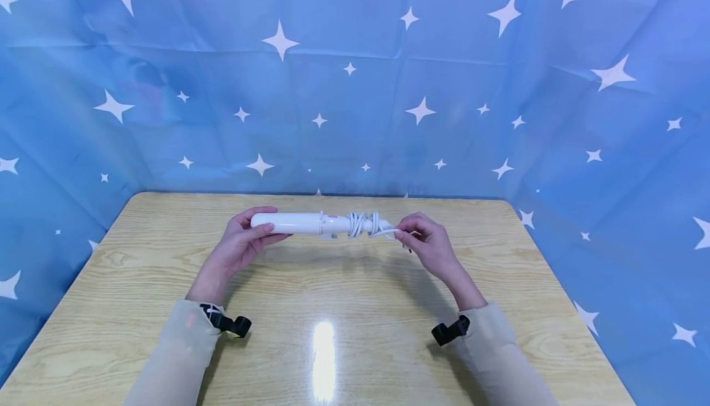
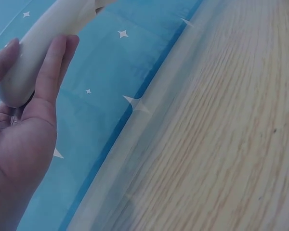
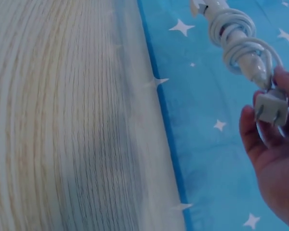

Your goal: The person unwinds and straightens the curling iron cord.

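Fingers point(image 1: 261, 228) hold white curling iron point(image 1: 310, 223) level, left-right, plug point(image 3: 271, 109) end rightward.

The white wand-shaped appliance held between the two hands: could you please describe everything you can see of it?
The white wand-shaped appliance is a smooth, glossy plastic-looking cylinder with a rounded end, held level above the wooden table. Its white cord is wound in loops round the end nearer the right hand. The left hand holds the rounded end between fingers and thumb; the right hand holds the cord's white two-pin plug at the other end.
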Demonstrator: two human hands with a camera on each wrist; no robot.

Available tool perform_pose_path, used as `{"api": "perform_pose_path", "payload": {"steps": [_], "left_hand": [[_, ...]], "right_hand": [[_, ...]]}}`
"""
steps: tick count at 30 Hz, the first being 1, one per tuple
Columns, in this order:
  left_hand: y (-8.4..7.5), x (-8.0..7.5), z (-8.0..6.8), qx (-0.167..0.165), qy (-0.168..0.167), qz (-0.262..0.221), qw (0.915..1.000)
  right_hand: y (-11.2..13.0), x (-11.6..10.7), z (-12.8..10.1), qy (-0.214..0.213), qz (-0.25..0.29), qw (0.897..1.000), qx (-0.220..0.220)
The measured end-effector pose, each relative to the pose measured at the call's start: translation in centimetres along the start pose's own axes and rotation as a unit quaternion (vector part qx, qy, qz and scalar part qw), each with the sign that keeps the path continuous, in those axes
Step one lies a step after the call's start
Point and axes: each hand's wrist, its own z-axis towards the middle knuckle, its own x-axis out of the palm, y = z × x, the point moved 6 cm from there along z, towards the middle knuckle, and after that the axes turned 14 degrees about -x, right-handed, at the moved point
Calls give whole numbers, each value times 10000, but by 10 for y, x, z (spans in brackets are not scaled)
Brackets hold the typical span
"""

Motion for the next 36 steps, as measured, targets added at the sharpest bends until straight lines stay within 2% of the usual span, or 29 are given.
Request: {"api": "perform_pose_path", "payload": {"steps": [7,13,16,22,27,31,36], "left_hand": [[-2,-3,1,8,-29,3,10000],[-4,-5,-1,116,25,-36,9999],[-5,-7,-3,197,24,-116,9997],[-9,-10,-6,321,35,-144,9994],[-10,-9,-6,347,53,-178,9992],[-11,-8,-6,378,80,-208,9990],[-11,-7,-6,381,141,-235,9989]], "right_hand": [[-5,-4,-6,397,116,9986,318],[-8,-10,-11,741,250,9965,305],[-7,-20,-13,707,127,9968,363],[-10,-39,-13,349,-96,9978,558],[-13,-45,-14,248,-73,9972,698],[-17,-43,-15,341,-112,9969,699],[-18,-33,-16,790,-228,9941,703]]}}
